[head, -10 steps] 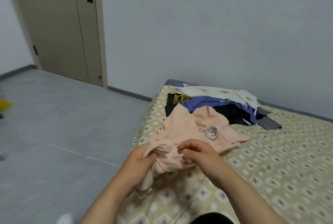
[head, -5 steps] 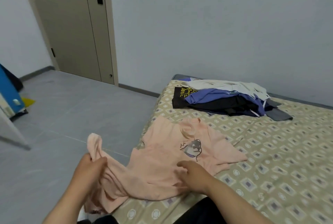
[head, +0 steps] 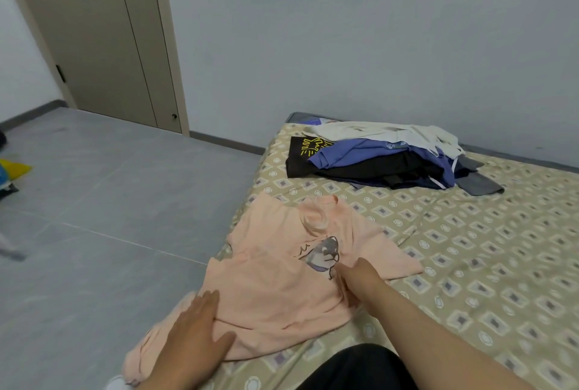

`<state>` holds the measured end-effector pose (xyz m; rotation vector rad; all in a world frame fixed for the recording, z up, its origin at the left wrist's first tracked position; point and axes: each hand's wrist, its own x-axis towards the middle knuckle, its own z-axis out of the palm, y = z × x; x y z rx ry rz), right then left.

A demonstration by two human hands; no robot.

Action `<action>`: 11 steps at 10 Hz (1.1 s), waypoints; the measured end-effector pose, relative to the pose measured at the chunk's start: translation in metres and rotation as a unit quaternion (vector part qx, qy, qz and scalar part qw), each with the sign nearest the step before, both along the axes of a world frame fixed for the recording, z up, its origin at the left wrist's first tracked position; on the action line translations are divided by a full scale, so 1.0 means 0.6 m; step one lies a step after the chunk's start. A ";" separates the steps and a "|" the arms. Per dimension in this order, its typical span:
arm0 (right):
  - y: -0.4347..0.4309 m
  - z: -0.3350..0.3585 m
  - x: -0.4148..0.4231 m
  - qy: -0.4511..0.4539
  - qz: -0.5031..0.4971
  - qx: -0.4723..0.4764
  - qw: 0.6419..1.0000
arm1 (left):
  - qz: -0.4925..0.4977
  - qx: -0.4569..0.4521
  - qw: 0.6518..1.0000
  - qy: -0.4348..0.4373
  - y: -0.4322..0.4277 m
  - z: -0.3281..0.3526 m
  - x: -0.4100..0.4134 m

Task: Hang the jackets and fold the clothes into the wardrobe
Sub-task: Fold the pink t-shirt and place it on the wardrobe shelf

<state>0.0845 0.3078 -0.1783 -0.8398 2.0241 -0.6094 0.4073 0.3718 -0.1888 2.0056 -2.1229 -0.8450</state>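
Observation:
A peach T-shirt [head: 282, 267] with a grey animal print lies spread on the near corner of the bed [head: 470, 264], its hem hanging over the bed's edge. My left hand [head: 194, 333] lies flat with straight fingers on the shirt's lower left part. My right hand [head: 360, 280] presses the shirt just below the print, fingers extended. A pile of clothes [head: 385, 157] in white, blue and black sits farther back on the bed.
A closed beige door [head: 103, 35] stands at the back left in the grey wall. Grey tiled floor [head: 94, 217] stretches left of the bed. Yellow and blue items [head: 12, 170] lie at the far left edge.
The shirt went from bunched between both hands to spread flat on the bed. My left hand let go of the fabric and now lies flat on it.

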 end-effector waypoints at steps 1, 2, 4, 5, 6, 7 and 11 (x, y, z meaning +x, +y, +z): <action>0.000 -0.009 0.014 -0.007 0.027 -0.022 0.999 | -0.015 0.010 1.000 0.009 -0.007 -0.022 0.004; -0.003 -0.005 0.027 0.038 0.002 -0.023 0.999 | -0.029 -0.043 0.999 -0.012 -0.014 -0.041 0.011; -0.021 0.016 0.034 -0.015 -0.060 -0.011 0.998 | -0.019 -0.143 0.990 -0.001 -0.020 -0.064 0.018; -0.016 0.013 0.053 -0.031 -0.027 -0.020 0.999 | 0.003 -0.102 0.995 0.006 -0.017 -0.053 0.017; 0.010 0.065 0.109 0.124 0.209 0.012 0.970 | 0.044 -0.074 0.996 0.028 -0.016 -0.039 0.014; 0.033 0.078 0.154 0.055 0.312 0.000 0.949 | 0.065 -0.068 0.995 0.025 -0.015 -0.022 0.005; 0.025 0.021 0.166 0.203 0.253 -0.147 0.934 | 0.057 -0.113 0.983 0.132 -0.059 -0.038 0.005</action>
